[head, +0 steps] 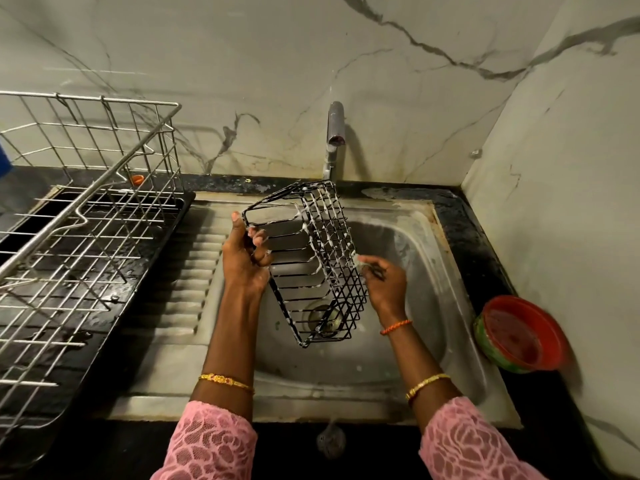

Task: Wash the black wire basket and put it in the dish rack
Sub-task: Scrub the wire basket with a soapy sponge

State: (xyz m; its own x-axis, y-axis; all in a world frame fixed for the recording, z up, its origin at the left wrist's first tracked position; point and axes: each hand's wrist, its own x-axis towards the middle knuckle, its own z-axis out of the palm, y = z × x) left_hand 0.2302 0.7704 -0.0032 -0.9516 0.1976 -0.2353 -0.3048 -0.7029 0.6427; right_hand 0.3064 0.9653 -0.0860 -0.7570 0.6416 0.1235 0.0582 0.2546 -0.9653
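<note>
The black wire basket (308, 261) hangs tilted over the sink (433, 271), between both hands, its long axis running from the tap end down toward the drain. The left hand (244, 258) grips its rim wire with curled fingers. The right hand (384, 280) pinches a small scrubber against the sudsy mesh (scrubbing stage, by judgement). The dish rack (86, 216) stands left of the sink, on the left hand's side.

A home kitchen. A stainless steel sink (433, 271) with a ribbed drainboard sits in a black stone tabletop (485, 244). A chrome tap (335, 133) projects from white marble-patterned wall tiles (242, 46), beside a steel wire dish rack (86, 209).
</note>
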